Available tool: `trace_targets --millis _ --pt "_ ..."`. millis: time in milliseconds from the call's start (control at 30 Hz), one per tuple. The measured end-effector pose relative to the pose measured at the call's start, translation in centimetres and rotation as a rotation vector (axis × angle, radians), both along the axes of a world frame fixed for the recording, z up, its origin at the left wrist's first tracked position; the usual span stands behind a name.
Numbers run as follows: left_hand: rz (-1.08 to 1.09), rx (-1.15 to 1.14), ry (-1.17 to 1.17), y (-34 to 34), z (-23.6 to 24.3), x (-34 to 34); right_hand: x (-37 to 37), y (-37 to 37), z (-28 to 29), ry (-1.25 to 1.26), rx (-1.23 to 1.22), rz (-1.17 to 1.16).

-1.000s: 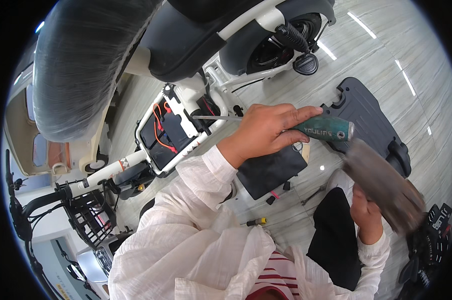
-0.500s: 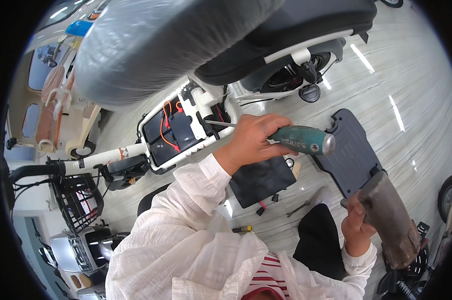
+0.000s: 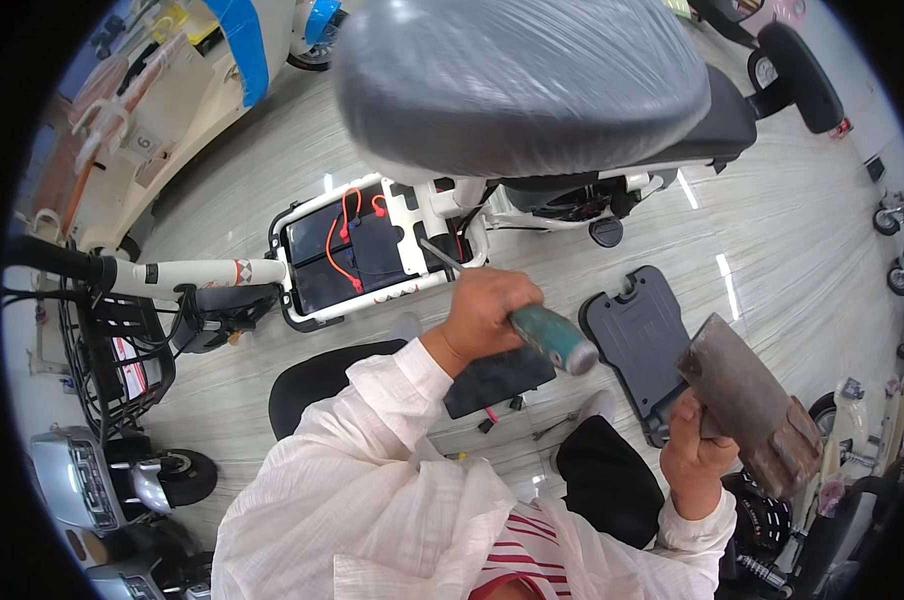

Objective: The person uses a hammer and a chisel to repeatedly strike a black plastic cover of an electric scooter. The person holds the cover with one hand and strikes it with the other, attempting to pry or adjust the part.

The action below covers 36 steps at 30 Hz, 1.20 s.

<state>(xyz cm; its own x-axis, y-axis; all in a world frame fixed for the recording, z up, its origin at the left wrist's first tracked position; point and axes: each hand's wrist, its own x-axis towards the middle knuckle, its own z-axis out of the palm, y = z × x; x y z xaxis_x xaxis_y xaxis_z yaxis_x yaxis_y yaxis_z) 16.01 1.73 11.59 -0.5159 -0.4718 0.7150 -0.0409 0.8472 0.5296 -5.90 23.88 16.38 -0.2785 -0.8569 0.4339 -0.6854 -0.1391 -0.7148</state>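
My left hand [image 3: 492, 308] is closed around a screwdriver with a worn green handle [image 3: 554, 338]. Its thin shaft slants up and left, the tip by the white frame [image 3: 440, 207] of an electric bike, beside a black part; whether they touch is hard to tell. In that frame's tray lie black batteries [image 3: 312, 290] with orange wires. Off to the right, my right hand [image 3: 694, 455] grips a hammer with a big, brown, battered block head [image 3: 757, 400]. The head stands apart from the screwdriver's butt end; its handle is mostly hidden by my fingers.
A dark plastic cover [image 3: 637, 340] lies on the floor, near a black block [image 3: 502, 382] partly behind my left arm. The bike's plastic-wrapped seat [image 3: 522, 80] overhangs the tray. More vehicles stand along both sides, including a silver one [image 3: 77, 480].
The view has shifted, showing more of the seat. In the picture, the screwdriver's handle end sits lower and further left, and the hammer head has come up and left.
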Motion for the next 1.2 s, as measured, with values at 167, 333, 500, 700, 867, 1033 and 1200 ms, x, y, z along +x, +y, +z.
trace_targets --millis 167,333,500,700,867,1033,1200 --pt "-0.014 0.044 0.187 1.4 1.3 1.6 5.0 -0.6 3.9 0.256 -0.037 -0.008" --pt "0.068 0.114 0.295 1.7 1.0 3.6 9.6 0.3 4.1 -0.146 -0.028 -0.087" --pt "0.08 0.07 0.385 1.3 1.2 4.7 12.1 1.5 4.1 -0.162 -0.013 -0.128" --pt "0.092 0.043 0.455 0.3 1.0 5.6 14.4 1.9 4.3 -0.113 -0.012 -0.124" --pt "0.054 0.044 0.559 0.5 1.4 5.2 15.2 2.5 4.2 -0.092 0.0 -0.128" --pt "0.065 0.058 0.491 0.7 1.0 5.8 16.8 1.9 4.6 -0.152 -0.019 -0.108" --pt "0.069 0.044 0.501 0.2 0.7 5.6 17.0 2.2 4.6 -0.188 -0.013 -0.122"
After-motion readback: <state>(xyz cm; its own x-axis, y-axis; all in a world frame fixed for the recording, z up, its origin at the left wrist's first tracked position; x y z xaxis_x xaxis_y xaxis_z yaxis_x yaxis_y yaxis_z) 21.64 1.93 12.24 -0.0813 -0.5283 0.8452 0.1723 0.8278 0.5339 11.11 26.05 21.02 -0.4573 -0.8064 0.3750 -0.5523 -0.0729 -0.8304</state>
